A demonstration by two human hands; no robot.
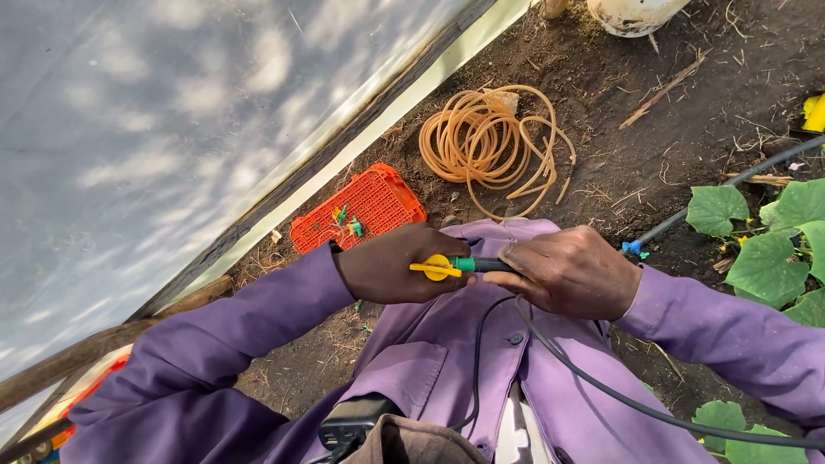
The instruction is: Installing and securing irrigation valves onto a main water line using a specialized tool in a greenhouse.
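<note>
- small yellow-and-green plastic drip fitting (444, 266) lying crosswise at chest height, just in front of the purple shirt (481, 378), long axis running left to right.
- left hand (397, 265) clenched on the yellow end, fingers (404, 288) wrapped beneath.
- right hand (571, 272) gripping the thin black tube (601, 388) where it meets the green end, fingertips (514, 253) touching it.
- both hands equally near, fitting between them.
- orange plastic crate (361, 206) and coiled tan hose (494, 146) on soil beyond the fitting.

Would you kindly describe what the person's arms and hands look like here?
Both arms wear long purple sleeves with plain cuffs at the wrists, part of a buttoned purple shirt. The left hand and right hand are bare: no gloves, rings or watch visible.
</note>
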